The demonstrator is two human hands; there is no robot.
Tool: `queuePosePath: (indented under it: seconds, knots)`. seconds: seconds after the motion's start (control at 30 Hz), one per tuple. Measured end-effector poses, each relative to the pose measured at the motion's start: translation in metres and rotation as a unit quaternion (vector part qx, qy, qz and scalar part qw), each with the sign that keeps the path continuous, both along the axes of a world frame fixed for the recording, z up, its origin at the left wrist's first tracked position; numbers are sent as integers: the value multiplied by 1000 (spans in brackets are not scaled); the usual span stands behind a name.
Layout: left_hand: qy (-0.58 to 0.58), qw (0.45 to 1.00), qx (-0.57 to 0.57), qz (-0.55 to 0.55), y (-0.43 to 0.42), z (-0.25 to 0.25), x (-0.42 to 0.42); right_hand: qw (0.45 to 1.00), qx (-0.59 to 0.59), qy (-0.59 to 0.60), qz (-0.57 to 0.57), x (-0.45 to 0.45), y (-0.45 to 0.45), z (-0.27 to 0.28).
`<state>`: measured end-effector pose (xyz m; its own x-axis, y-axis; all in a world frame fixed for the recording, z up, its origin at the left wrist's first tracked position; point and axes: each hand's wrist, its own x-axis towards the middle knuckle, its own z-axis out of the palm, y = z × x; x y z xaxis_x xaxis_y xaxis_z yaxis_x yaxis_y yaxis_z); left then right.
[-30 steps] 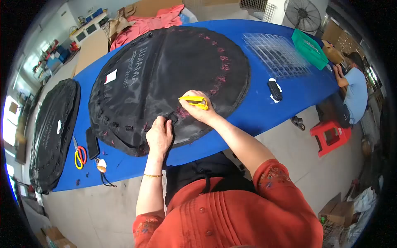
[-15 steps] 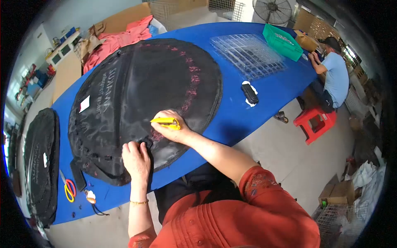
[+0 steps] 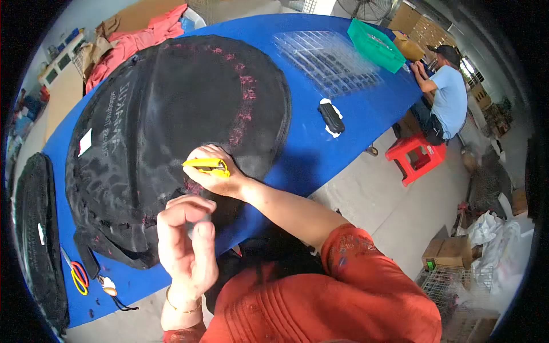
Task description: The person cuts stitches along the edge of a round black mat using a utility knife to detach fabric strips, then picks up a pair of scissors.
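A large round black fabric mat (image 3: 189, 97) lies on the blue table, with pale lettering, a white label (image 3: 85, 142) and reddish thread marks in a ring. My right hand (image 3: 214, 171) rests over its near part, closed around yellow thread snips (image 3: 207, 166) that point left. Just above the mat's near edge, my left hand (image 3: 186, 240) is lifted with curled fingers. A gap shows between its thumb and index finger, and I make out nothing held there. Some of the near edge is hidden behind this hand.
Scissors (image 3: 76, 272) with red and yellow handles lie at the left, near another black mat (image 3: 37, 240). A black case (image 3: 331, 118), clear gridded tray (image 3: 329, 63) and green bin (image 3: 374, 46) are on the right. A co-worker (image 3: 449, 97) sits on a red stool (image 3: 416, 157).
My left hand has risen off the mat's edge, its thumb and index finger parting. My right hand keeps the snips at nearly the same spot on the mat. The view has shifted.
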<state>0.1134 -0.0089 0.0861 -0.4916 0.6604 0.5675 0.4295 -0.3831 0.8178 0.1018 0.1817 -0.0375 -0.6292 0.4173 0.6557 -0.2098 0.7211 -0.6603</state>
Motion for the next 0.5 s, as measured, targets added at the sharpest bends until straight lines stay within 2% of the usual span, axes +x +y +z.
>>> queuePosePath:
  seconds: [0.1, 0.13, 0.2, 0.23, 0.27, 0.33, 0.4, 0.5]
  knots:
    - [-98, 981, 83, -146, -3, 18, 7, 1000, 21, 8, -21, 1, -1, 1]
    - [-146, 964, 120, -188, -2, 24, 14, 996, 35, -67, -42, -1, 2, 1]
    - [-171, 943, 156, -239, -5, 32, 19, 991, 53, -121, -28, 2, 1, 17]
    - [-164, 951, 122, -231, -6, 41, 24, 995, 61, -71, -22, 0, 4, 5]
    - [-171, 942, 143, -249, -4, 43, 27, 998, 54, -21, -5, -3, 6, -2]
    - [-182, 938, 151, -252, -16, 38, 25, 997, 81, 10, -10, -1, 5, -2]
    - [-189, 948, 134, -220, -61, 34, 29, 996, 85, 4, -6, -2, 8, -4]
    - [-192, 954, 130, -191, -61, 29, 26, 995, 96, -21, 3, -5, 13, -15]
